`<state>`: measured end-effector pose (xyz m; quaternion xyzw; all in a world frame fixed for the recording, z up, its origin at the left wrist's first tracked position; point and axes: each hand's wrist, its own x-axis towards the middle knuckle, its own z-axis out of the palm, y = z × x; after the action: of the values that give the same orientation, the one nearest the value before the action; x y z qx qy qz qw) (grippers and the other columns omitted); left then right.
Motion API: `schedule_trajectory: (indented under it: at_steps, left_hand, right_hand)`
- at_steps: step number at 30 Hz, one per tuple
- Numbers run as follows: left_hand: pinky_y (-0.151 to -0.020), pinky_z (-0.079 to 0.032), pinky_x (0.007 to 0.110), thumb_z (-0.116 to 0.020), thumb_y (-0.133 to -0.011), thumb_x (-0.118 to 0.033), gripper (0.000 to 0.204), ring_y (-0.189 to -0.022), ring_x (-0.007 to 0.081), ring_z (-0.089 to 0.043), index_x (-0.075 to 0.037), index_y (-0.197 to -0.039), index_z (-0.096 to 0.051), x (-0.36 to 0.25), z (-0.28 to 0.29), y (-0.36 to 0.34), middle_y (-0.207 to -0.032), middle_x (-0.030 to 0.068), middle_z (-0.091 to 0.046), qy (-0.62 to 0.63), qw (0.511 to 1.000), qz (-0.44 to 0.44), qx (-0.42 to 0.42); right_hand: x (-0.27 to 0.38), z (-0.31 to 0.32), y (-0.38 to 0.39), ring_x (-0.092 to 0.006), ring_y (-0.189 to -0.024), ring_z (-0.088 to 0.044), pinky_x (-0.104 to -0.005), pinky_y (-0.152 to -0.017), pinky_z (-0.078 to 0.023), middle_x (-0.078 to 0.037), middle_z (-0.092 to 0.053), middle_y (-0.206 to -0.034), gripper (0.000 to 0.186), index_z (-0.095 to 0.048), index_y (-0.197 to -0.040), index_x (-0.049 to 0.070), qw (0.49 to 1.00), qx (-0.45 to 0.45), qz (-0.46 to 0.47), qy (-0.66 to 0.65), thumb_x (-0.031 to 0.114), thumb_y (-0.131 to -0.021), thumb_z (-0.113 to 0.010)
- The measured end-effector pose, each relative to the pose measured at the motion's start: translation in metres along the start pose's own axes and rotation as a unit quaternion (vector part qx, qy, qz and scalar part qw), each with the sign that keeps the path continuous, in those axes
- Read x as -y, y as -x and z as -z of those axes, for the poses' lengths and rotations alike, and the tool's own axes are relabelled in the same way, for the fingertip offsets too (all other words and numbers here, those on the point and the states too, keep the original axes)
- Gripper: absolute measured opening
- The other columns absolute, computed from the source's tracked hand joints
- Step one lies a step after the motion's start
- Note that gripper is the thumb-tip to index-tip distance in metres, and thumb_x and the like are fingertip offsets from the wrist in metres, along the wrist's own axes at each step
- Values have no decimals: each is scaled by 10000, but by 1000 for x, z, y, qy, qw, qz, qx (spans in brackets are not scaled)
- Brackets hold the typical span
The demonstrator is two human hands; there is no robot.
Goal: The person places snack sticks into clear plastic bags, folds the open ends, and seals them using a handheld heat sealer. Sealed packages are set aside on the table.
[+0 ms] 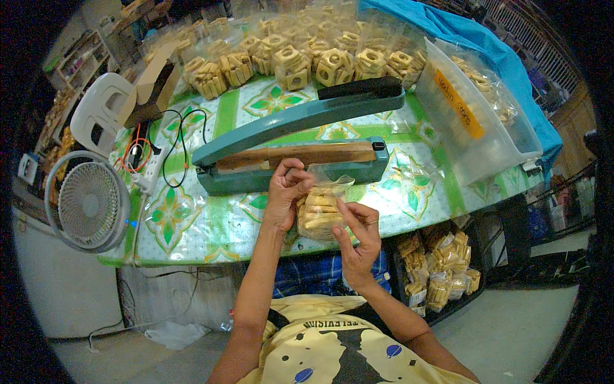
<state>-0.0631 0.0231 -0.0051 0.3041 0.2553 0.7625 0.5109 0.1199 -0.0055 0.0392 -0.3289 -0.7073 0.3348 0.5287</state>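
My left hand (286,198) pinches the top left of a clear plastic bag (320,214) filled with pale yellow, flat pieces. My right hand (357,240) grips the bag's right side with thumb and index finger. Just behind the bag, at the middle of the table, a teal bag sealer (288,179) has its long black-handled arm (268,127) raised over a brown sealing strip (297,155).
Packed bags (291,67) crowd the back of the patterned table (167,221). A clear bin (467,128) stands right, a fan (89,205), power strip (150,171), cables and cardboard box (147,89) left. A white chair (96,112) is behind; more bags (441,285) sit below right.
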Motion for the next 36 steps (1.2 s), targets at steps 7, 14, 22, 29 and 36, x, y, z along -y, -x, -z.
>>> schedule_trajectory:
  at_steps: [7, 14, 22, 29, 36]
  left_hand:
    - [-941, -418, 318, -646, -916, -289, 365, -1032, 178, -538, -30, -1172, -614, -7, -44, 57, -1114, 72, -564, -401, 873, -232, -151]
    - [-836, -436, 296, -734, -839, -195, 345, -938, 168, -509, -91, -1166, -696, -11, -77, 79, -1054, 49, -538, -489, 827, -212, -181]
    - [-773, -421, 251, -742, -832, -176, 308, -832, 121, -492, -58, -1116, -711, -22, -80, 75, -906, 14, -531, -410, 881, -119, -202]
    - [-750, -414, 250, -704, -873, -173, 236, -799, 118, -482, -59, -1078, -729, -22, -78, 81, -855, 8, -530, -401, 880, -141, -211]
    - [-792, -434, 272, -736, -844, -216, 359, -862, 136, -500, -50, -1156, -671, -18, -78, 78, -918, 33, -525, -445, 854, -176, -205]
  right_hand:
    - [5, -2, -3, -188, -919, -560, -287, -819, -462, -80, -593, -1004, 285, -702, -1123, 67, 996, -21, -67, -53, 62, -839, -691]
    - [13, -6, -10, -155, -896, -547, -264, -798, -455, -57, -577, -966, 249, -703, -1083, 43, 986, -14, -108, -125, 73, -836, -698]
    - [13, -3, -5, -126, -881, -540, -245, -780, -450, -55, -583, -971, 212, -704, -1045, 40, 987, -20, -119, -102, 51, -833, -705]
    - [5, -6, -6, -101, -868, -505, -219, -775, -403, -40, -541, -933, 92, -611, -889, 13, 975, -30, -137, -172, 0, -841, -688]
    - [-2, -6, -5, -172, -879, -526, -290, -822, -434, -62, -533, -907, 132, -600, -873, 40, 979, -42, -96, -177, 53, -816, -718]
